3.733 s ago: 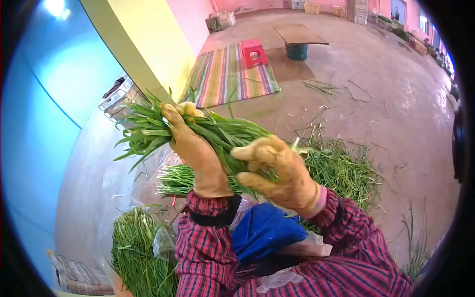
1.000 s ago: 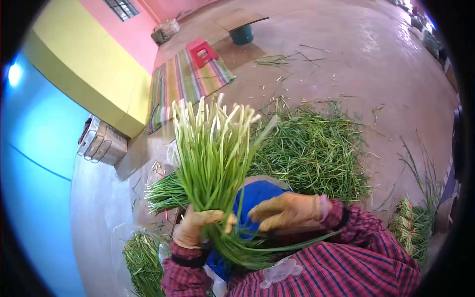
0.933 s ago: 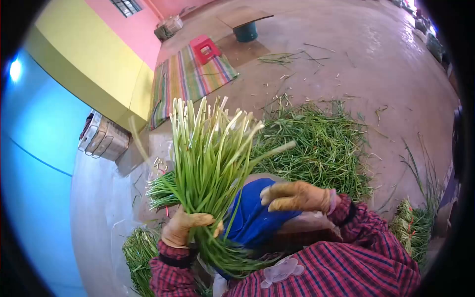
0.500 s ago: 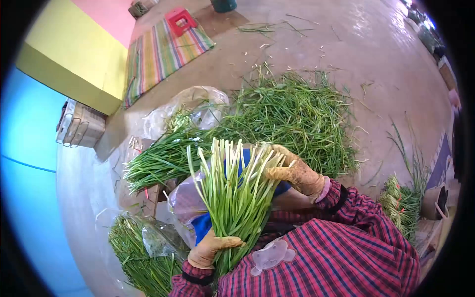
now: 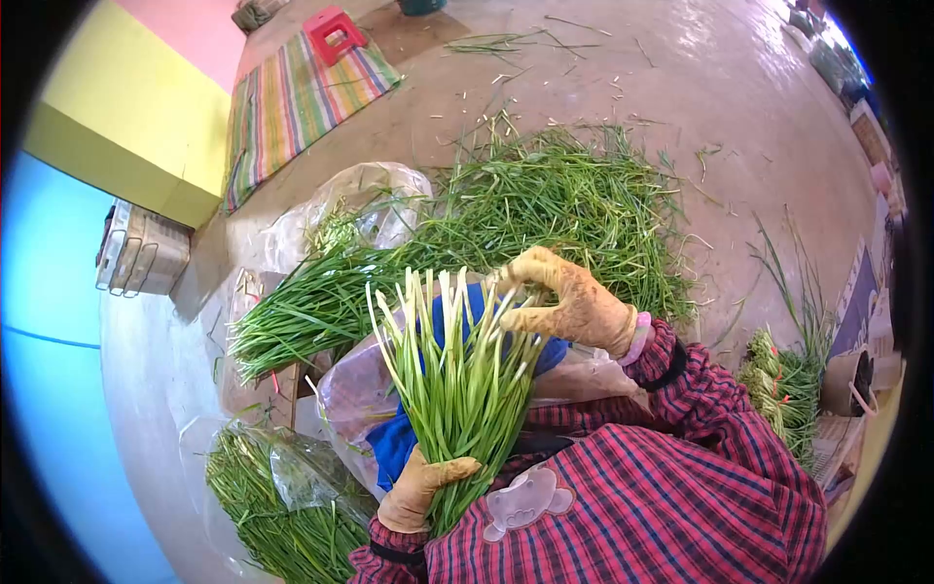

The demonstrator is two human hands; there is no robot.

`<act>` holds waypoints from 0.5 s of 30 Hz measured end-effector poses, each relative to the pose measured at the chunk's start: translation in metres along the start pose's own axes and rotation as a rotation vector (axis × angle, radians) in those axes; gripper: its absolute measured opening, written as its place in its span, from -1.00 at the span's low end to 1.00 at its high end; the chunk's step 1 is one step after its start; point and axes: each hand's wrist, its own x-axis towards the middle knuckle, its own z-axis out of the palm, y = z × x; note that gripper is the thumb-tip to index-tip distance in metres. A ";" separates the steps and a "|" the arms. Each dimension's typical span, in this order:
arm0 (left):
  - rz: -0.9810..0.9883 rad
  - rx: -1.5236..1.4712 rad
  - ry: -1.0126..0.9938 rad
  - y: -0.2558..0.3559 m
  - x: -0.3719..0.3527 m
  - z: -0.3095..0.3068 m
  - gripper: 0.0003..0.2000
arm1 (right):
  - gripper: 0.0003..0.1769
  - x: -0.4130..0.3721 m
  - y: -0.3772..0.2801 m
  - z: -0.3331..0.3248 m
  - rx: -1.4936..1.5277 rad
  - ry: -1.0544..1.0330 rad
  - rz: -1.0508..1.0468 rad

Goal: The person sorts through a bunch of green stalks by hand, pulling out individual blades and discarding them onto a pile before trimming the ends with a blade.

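Low at centre: left hand [image 5: 418, 492] clasping green bunch [image 5: 462, 389]; right hand [image 5: 576, 300] half-open beside pale tips [image 5: 444, 282]; purple panel [image 5: 848, 311] illegible.

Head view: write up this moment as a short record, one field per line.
Left grip: gloved, closed around the lower, leafy part of the stalk bunch
Right grip: gloved, at the bunch's upper ends, thumb and fingers parted; contact unclear
Bunch: green, pale ends pointing up and away from the wearer
Beyond the hands: loose green pile on the floor
Background: red stool on striped mat
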 end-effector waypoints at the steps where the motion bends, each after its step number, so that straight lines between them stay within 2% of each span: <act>1: 0.018 0.044 -0.012 -0.002 0.000 -0.003 -0.31 | -0.63 -0.001 0.005 0.003 0.004 -0.005 -0.001; 3: 0.062 -0.026 0.013 -0.008 -0.001 -0.002 -0.31 | -0.72 -0.003 0.012 0.007 0.143 -0.038 0.089; 5: 0.111 -0.101 0.035 -0.012 -0.002 -0.005 -0.29 | -0.77 -0.012 0.018 0.004 0.366 -0.072 0.369; 7: 0.095 -0.091 0.044 -0.007 -0.001 -0.001 -0.28 | -0.75 -0.018 0.025 -0.001 0.321 0.051 0.425; 9: 0.114 -0.079 0.055 -0.004 -0.003 0.003 -0.31 | -0.70 -0.017 0.026 -0.003 -0.159 0.314 0.137; 11: 0.051 -0.063 0.064 -0.007 -0.001 -0.002 -0.35 | -0.70 -0.005 -0.004 -0.013 -0.233 0.320 -0.143; 13: 0.093 -0.046 0.067 -0.008 0.000 0.004 -0.39 | -0.67 0.007 -0.035 -0.014 -0.245 -0.011 -0.183; 14: 0.121 -0.039 0.066 -0.009 0.000 0.005 -0.40 | -0.63 0.004 -0.044 -0.007 -0.453 -0.087 -0.188; 15: 0.150 -0.032 0.065 -0.010 0.000 0.005 -0.41 | -0.69 0.006 -0.041 0.002 -0.573 -0.068 -0.296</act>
